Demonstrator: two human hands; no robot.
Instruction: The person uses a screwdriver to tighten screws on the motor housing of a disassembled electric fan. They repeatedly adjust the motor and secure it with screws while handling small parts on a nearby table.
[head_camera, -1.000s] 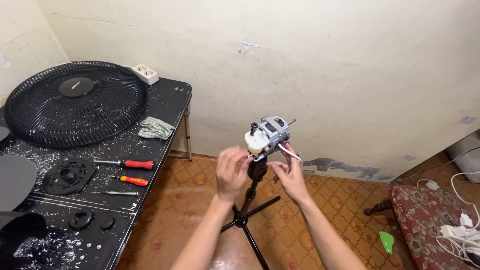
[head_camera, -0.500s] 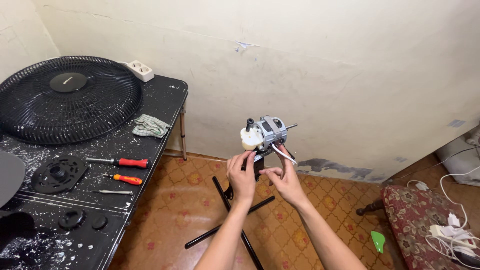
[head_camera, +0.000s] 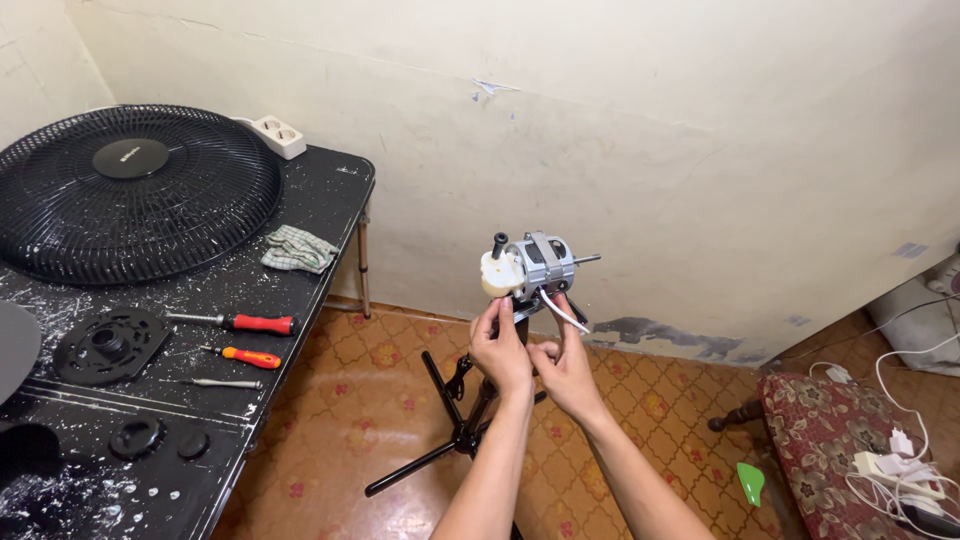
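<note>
A bare fan motor (head_camera: 530, 268), ribbed grey metal with a cream plastic cap, sits atop a black stand (head_camera: 462, 430). Left hand (head_camera: 500, 350) and right hand (head_camera: 562, 366) curl closed around the neck just beneath it. At nine o'clock, a paint-speckled black worktop (head_camera: 300, 220) carries a round fan grille (head_camera: 135, 195); patterned floor tiles (head_camera: 340, 400) lie below.
</note>
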